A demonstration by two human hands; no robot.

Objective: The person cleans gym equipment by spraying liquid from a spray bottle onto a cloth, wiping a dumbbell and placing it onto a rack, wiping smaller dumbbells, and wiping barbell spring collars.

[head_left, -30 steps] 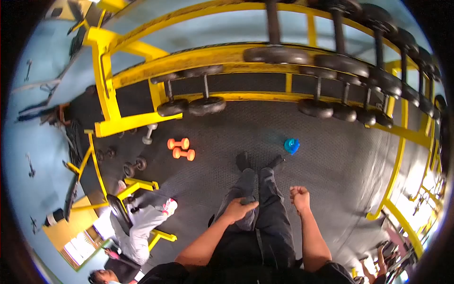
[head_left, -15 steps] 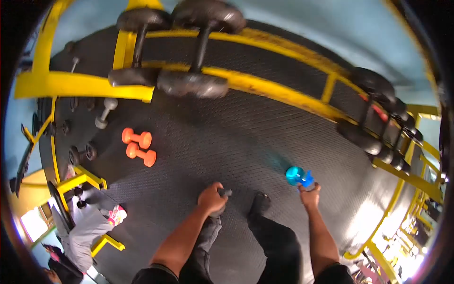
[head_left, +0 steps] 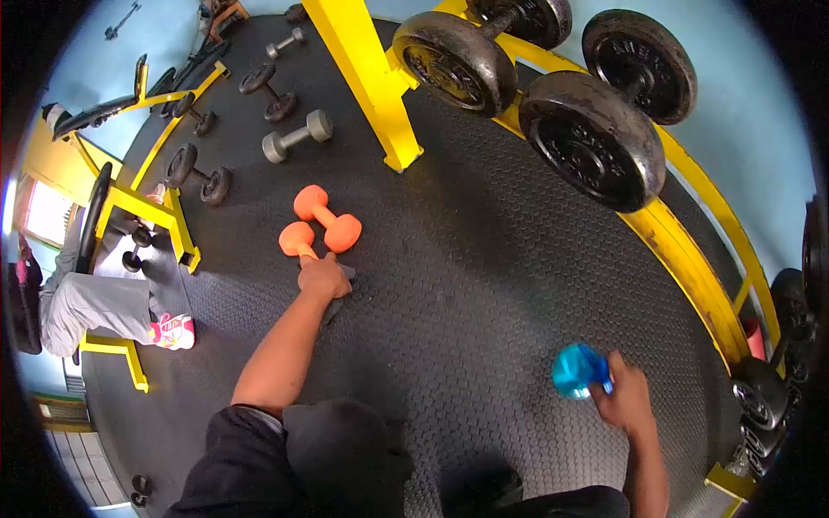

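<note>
Two orange dumbbells lie on the floor ahead to the left: the farther dumbbell (head_left: 325, 217) is in full view, the nearer dumbbell (head_left: 297, 238) partly covered by my left hand (head_left: 324, 278). That hand is closed around a dark grey cloth (head_left: 345, 274), with its fingers at the nearer dumbbell's handle. The hand hides that dumbbell's near head; whether it grips the dumbbell too, I cannot tell. To the right, my right hand (head_left: 623, 397) is wrapped round the top of a translucent blue spray bottle (head_left: 573, 371), which it holds tilted over, its base pointing left.
A yellow rack (head_left: 682, 250) with large black dumbbells (head_left: 591, 142) curves along the right. Grey dumbbells (head_left: 298, 136) and black dumbbells (head_left: 199, 176) lie beyond the orange ones. At left, a person in grey trousers (head_left: 104, 306) sits by a yellow-framed bench (head_left: 129, 358).
My view has turned left and come closer to the orange dumbbells. My left hand has reached forward with the cloth to the nearer one. The spray bottle stays in my right hand.
</note>
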